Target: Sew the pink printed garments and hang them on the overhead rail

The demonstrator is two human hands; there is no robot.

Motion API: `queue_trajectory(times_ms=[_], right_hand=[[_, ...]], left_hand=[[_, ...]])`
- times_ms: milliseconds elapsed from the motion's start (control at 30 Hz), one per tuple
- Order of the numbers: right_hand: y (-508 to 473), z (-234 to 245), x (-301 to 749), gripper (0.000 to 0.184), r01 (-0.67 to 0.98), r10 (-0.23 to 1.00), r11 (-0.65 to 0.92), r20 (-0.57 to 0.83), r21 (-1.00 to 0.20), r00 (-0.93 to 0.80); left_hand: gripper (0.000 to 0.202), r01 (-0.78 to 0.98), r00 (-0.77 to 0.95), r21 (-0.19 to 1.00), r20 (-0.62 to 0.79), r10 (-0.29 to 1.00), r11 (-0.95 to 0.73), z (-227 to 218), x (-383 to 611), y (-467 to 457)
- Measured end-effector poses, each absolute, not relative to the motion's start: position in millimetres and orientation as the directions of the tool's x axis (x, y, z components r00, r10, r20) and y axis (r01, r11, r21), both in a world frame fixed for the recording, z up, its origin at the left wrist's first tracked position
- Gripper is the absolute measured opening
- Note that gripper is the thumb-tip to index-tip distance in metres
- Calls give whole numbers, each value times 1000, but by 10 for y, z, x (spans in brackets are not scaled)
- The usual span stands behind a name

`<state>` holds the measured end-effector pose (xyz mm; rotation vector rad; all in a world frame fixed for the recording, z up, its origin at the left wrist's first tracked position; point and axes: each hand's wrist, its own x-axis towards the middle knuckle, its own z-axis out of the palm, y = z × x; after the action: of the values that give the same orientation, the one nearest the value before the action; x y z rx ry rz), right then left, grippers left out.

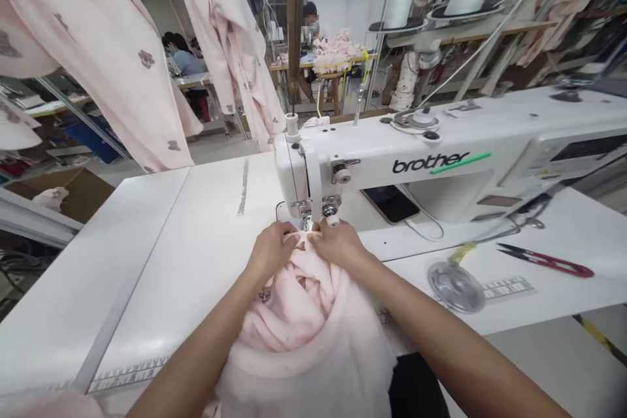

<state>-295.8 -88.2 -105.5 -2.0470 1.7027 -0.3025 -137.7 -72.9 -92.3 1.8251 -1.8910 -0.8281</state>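
1. Far left, printed pink fabric hangs beyond the white table.
2. My left hand pinches the edge of the pink cloth, just beside the presser foot.
3. Between my 2 hands, that edge sits at the foot; most cloth lies bunched on my side, so I judge little is done and most is left (any stitches are too small to tell).
4. My right hand pinches the same edge.
5. Farther right lie a clear disc and red-handled snips.
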Motion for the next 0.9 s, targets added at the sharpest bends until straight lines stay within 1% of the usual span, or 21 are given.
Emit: queue_trajectory(times_ms=[333, 567, 767, 900], right_hand=[[-971, -1081, -3060, 20, -864, -983, -50, -130, -501, 133], [-988, -1043, -3050, 18, -867, -983, -53, -125, -496, 131], [-999, -1074, -3050, 12, -878, -987, -61, -101, -475, 123], [-989, -1048, -3049, 12, -883, -989, -58, -95, -466, 115]], left_hand=[[19, -800, -54, 596, -190, -980, -72, -932, -1489, -890], [16, -830, -51, 556, -159, -986, -47, -935, -1508, -911], [19, -854, -57, 521, -120, -991, -14, -929, -1506, -893], [17, -862, -76, 506, -107, -991, 11, -918, -1494, -906]])
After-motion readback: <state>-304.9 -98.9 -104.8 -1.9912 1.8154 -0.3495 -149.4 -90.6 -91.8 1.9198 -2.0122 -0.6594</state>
